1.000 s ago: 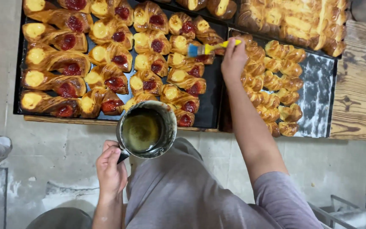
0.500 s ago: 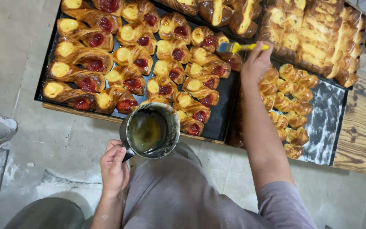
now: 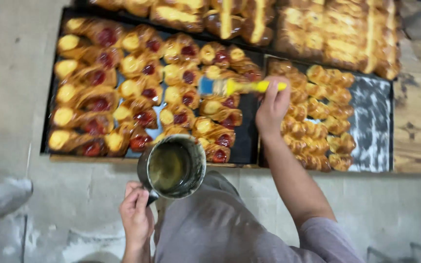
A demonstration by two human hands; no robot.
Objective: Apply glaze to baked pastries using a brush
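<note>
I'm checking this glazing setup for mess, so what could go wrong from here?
1. The metal pot of dark liquid, held by the left hand at its handle, hangs partly past the tray edge; a tilt could spill onto the floor.
2. The brush in the right hand may drip on the pastries below.
</note>
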